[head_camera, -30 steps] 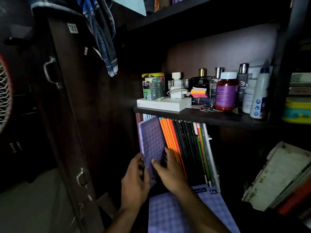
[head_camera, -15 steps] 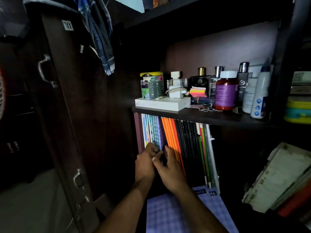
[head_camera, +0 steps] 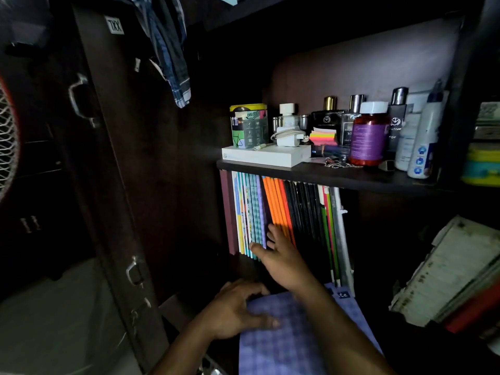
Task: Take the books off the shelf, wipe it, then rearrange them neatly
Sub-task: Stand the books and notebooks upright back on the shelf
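A row of upright books [head_camera: 303, 212] stands in the lower shelf compartment: pale and teal ones at the left, then purple, orange, black, red and green. My right hand [head_camera: 281, 255] rests on their spines with straight fingers, at the gap between the purple book [head_camera: 260, 212] and the orange books [head_camera: 278, 207]. Below it a purple checked notebook [head_camera: 292, 339] lies flat. My left hand [head_camera: 238, 309] grips its upper left corner, fingers over the edge and thumb on the cover. My right forearm hides part of this notebook.
The board above [head_camera: 351, 178] carries a white box [head_camera: 266, 156], a tin, bottles and sticky notes. A dark cabinet door [head_camera: 113, 185] with handles stands to the left. Worn books [head_camera: 454, 272] lean at the right.
The purple notebook I held upright went into the row beside the orange books. My left hand then dropped to the flat notebook below. My right hand stayed on the spines.
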